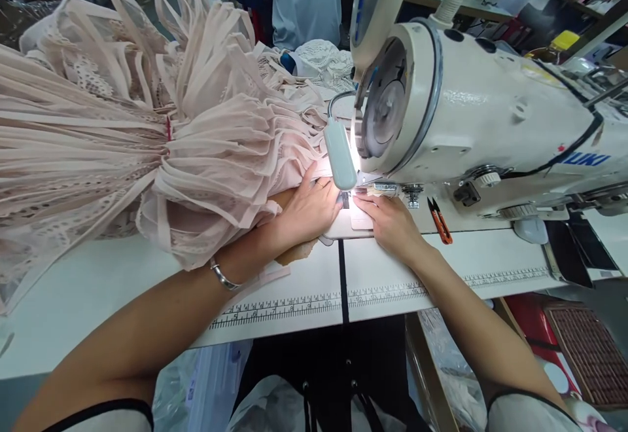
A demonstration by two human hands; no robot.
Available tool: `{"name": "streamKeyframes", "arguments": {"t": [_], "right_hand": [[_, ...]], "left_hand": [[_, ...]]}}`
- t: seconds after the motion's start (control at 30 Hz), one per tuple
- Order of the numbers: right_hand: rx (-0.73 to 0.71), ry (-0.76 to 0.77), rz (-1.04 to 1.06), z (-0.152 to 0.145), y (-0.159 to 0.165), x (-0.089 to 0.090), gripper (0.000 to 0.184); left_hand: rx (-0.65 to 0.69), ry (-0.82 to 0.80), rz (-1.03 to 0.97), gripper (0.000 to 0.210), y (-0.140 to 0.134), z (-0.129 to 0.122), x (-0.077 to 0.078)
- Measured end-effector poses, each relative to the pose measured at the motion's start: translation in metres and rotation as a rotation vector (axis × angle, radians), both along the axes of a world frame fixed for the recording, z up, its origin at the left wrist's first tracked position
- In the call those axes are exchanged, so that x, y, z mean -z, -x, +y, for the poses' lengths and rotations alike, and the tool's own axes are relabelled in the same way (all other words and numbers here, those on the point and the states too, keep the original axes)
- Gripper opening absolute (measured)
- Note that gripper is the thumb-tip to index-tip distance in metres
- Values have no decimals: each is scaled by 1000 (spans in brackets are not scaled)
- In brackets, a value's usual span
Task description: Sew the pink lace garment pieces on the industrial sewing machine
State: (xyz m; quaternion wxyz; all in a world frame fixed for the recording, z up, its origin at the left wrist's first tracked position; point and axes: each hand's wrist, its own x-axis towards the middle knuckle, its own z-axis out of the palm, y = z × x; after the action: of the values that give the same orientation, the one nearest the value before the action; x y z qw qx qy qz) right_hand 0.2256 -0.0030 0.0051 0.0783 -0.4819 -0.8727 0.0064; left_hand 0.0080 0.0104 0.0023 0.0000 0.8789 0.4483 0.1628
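Pale pink sheer mesh-and-lace fabric (220, 150): piled over the table's left side, a brightly lit part lying by the left hand, near the needle area
Left hand (314, 208): palm down, fingers slightly parted and curved, thumb spread wide; a light, flat pressure should steer the mesh without stretching it; any pinch is hidden
Right hand (391, 226): fingers close together, gently bent; whether they grip cloth, I cannot tell; easy guiding beats pulling
White metal sewing machine (471, 118): needle not clearly visible; fingertips so near call for slow stitching
Grey-green rounded lamp (340, 156): lights the work, so watch the edge there
Orange-handled snips (440, 222): right of the right hand, best left clear of the cloth
White table (309, 281): smooth support, helping the fabric lie flat
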Motion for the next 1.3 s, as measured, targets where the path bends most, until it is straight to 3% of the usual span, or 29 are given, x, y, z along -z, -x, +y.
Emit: {"name": "streamKeyframes", "arguments": {"t": [0.6,1.3], "right_hand": [[89,126,-136,-5,13,-11,61],[77,5,-101,-2,12,-5,51]], "left_hand": [[-23,-57,16,26,-1,-1,0],[-29,-101,32,20,-1,-2,-8]]}}
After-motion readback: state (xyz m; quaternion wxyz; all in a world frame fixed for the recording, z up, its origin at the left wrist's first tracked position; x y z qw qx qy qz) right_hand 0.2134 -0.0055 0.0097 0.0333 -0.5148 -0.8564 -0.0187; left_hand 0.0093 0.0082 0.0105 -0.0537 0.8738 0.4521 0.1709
